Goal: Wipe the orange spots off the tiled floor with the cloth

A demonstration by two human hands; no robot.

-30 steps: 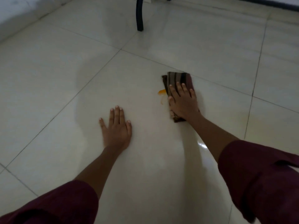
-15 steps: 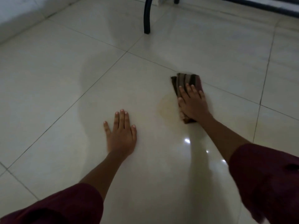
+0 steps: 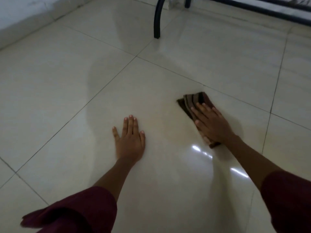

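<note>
A folded brown striped cloth (image 3: pixel 193 100) lies flat on the glossy cream tiled floor (image 3: pixel 67 91). My right hand (image 3: pixel 212 125) presses down on the cloth with the palm and fingers spread over it, covering its near half. My left hand (image 3: pixel 130 140) rests flat on the tile to the left, fingers apart, holding nothing. Between the two hands the tile carries only a faint yellowish smear (image 3: pixel 170 125); no bright orange spot shows.
A black curved metal furniture leg (image 3: pixel 157 19) stands on the floor at the back, with a black frame bar (image 3: pixel 252 7) running along the top right. A white wall base (image 3: pixel 25 22) borders the far left. Dark red sleeves cover both forearms.
The bright orange spot left of the cloth one second ago is gone, leaving a faint smear. My right hand has slid the cloth a little to the right. My left hand stays planted.
</note>
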